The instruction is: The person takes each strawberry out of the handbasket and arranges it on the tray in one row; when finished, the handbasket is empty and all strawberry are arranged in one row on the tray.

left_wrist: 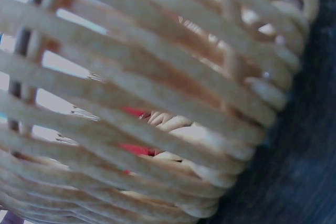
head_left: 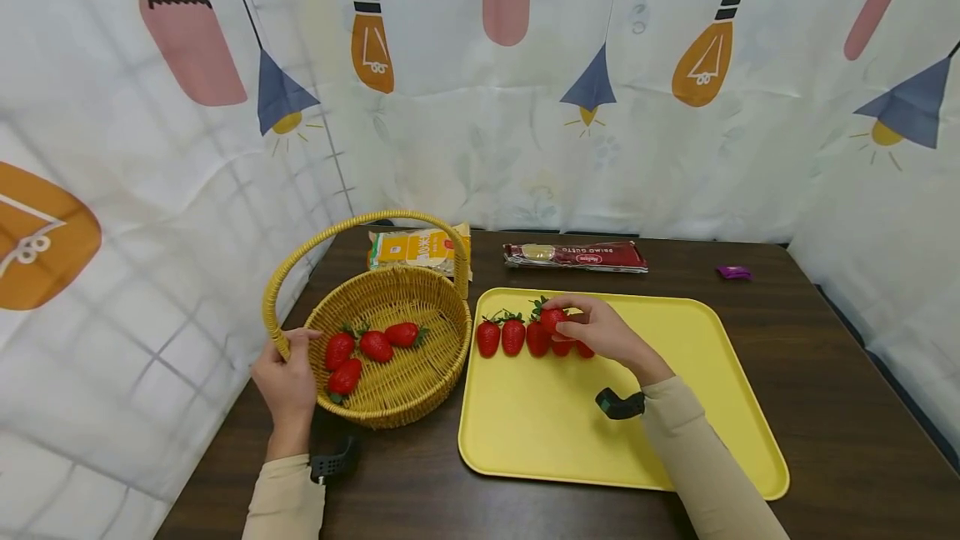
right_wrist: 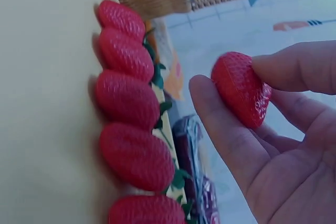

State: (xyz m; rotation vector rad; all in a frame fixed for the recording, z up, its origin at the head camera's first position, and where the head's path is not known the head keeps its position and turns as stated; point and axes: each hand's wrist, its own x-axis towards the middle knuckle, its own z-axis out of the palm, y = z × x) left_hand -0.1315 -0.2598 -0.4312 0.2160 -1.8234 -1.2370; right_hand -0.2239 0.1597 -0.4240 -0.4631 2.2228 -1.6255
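Note:
My left hand (head_left: 288,377) grips the yellow wicker basket (head_left: 397,417) at its left side, where the arched handle meets the rim. Several strawberries (head_left: 376,346) lie inside the basket. In the left wrist view the basket's woven wall (left_wrist: 157,87) fills most of the picture, with bits of red showing through the gaps. My right hand (head_left: 600,330) pinches a strawberry (right_wrist: 241,88) between thumb and fingers, above the yellow tray (head_left: 547,432). Under it, a row of strawberries (right_wrist: 128,99) lies along the tray's far edge, green leaves pointing outward. The hand partly covers the row's right end in the head view.
Behind the basket lies a yellow snack packet (head_left: 420,248). A long dark red packet (head_left: 577,257) sits beyond the tray, and a small purple wrapper (head_left: 733,272) is at the back right. A printed curtain (head_left: 480,148) hangs behind the dark table (head_left: 825,407).

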